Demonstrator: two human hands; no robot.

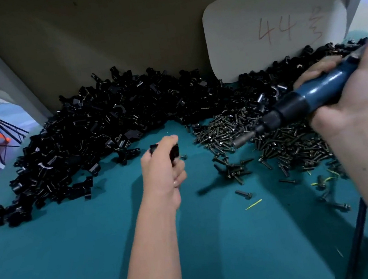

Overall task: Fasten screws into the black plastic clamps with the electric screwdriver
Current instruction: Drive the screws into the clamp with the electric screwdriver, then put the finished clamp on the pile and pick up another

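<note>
My left hand [162,166] grips a black plastic clamp [173,153] just above the teal table, near the middle of the view. My right hand [352,101] holds the blue electric screwdriver [303,101] at the right. Its metal tip [241,141] points left and down over the heap of dark screws [273,141]. The tip is apart from the clamp, roughly a hand's width to its right. A big pile of black clamps [97,132] lies along the back wall.
A white card marked "44" [276,29] leans on the cardboard back wall. Loose screws [243,193] and a few yellow slivers lie scattered on the teal table [77,260]. The screwdriver's black cord [358,228] runs down at the right edge.
</note>
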